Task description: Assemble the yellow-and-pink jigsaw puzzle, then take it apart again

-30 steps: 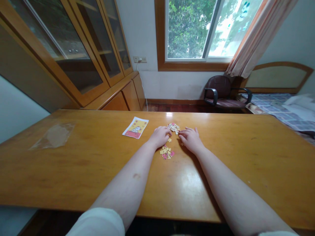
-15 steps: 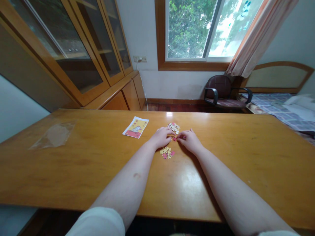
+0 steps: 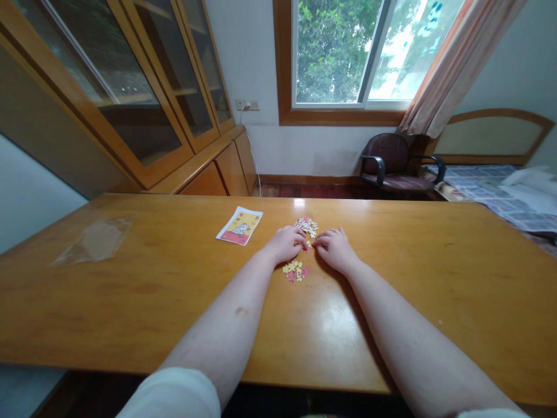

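Note:
Both my hands rest on the wooden table (image 3: 130, 302), fingertips meeting over a small puzzle piece (image 3: 308, 246). My left hand (image 3: 285, 242) is curled with its fingers pinched at that piece. My right hand (image 3: 334, 248) is curled too, its fingertips pressed at the same spot. A small pile of loose puzzle pieces (image 3: 307, 225) lies just beyond the fingers. A second cluster of yellow and red pieces (image 3: 295, 270) lies between my wrists, nearer to me.
A picture card (image 3: 239, 226) lies left of my hands. A clear plastic bag (image 3: 96, 239) lies at the table's far left. Behind the table are a glass-door cabinet (image 3: 143, 98), a dark armchair (image 3: 391, 165), a window and a bed.
My hands have drawn together from either side of the far pile, fingertips now meeting over one small piece between the two heaps. The right hand's fingers have curled in.

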`<state>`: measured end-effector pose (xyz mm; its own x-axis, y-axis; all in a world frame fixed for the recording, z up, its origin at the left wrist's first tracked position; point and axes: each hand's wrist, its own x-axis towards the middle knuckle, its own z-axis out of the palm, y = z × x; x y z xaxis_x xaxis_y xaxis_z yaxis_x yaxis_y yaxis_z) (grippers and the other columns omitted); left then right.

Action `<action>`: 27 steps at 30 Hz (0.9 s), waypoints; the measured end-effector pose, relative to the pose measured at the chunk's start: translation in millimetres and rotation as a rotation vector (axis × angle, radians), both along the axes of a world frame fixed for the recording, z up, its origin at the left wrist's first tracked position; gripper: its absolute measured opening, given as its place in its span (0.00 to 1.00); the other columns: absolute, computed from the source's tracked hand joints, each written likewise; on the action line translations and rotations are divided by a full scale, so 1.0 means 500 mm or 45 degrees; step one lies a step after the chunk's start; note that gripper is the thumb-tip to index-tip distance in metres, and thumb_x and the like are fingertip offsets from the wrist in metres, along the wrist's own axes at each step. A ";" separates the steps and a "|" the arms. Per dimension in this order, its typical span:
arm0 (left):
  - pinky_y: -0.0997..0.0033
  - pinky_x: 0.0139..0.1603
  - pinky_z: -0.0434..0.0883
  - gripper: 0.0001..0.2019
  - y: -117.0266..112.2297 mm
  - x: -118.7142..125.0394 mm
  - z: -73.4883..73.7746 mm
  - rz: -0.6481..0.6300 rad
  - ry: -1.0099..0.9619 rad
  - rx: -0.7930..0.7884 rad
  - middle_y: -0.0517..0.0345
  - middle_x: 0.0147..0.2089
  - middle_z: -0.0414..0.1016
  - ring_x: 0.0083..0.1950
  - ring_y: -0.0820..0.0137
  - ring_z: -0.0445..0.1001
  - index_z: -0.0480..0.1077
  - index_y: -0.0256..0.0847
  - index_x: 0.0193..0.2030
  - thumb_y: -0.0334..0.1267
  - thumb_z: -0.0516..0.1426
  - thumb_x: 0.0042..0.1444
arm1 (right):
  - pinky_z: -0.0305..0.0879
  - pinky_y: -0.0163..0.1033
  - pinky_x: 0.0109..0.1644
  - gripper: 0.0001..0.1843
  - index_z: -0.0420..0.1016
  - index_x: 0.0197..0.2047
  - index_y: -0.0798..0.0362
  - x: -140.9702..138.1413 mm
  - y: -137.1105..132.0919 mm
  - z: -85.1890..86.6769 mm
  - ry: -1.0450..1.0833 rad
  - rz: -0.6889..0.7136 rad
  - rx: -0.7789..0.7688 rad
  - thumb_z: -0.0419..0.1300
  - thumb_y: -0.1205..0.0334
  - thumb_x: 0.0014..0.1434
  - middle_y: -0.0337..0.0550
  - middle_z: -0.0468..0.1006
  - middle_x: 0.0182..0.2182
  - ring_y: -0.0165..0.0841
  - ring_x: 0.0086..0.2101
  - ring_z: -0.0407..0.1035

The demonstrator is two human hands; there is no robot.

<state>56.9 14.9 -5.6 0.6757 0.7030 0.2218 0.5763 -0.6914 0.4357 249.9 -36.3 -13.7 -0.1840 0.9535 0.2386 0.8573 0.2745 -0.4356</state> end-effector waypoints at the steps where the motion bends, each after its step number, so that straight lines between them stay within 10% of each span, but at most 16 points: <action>1: 0.62 0.57 0.66 0.14 0.001 0.000 0.000 0.002 0.010 0.000 0.61 0.44 0.77 0.48 0.65 0.71 0.80 0.48 0.30 0.28 0.55 0.52 | 0.37 0.62 0.66 0.12 0.82 0.34 0.44 -0.001 -0.001 0.000 -0.006 0.021 -0.003 0.57 0.66 0.56 0.40 0.80 0.42 0.40 0.49 0.66; 14: 0.62 0.56 0.67 0.15 0.003 0.001 -0.001 0.078 0.045 0.019 0.60 0.43 0.79 0.48 0.65 0.72 0.80 0.47 0.30 0.26 0.53 0.51 | 0.35 0.72 0.63 0.20 0.75 0.54 0.40 0.000 -0.003 0.003 -0.196 0.098 -0.093 0.58 0.47 0.60 0.43 0.67 0.61 0.52 0.63 0.51; 27: 0.66 0.54 0.68 0.14 0.005 0.001 0.000 0.131 0.012 0.023 0.58 0.40 0.79 0.46 0.65 0.73 0.78 0.43 0.32 0.26 0.53 0.50 | 0.37 0.63 0.66 0.12 0.77 0.45 0.49 0.001 0.001 0.005 -0.128 -0.155 -0.023 0.58 0.62 0.58 0.45 0.79 0.44 0.42 0.50 0.65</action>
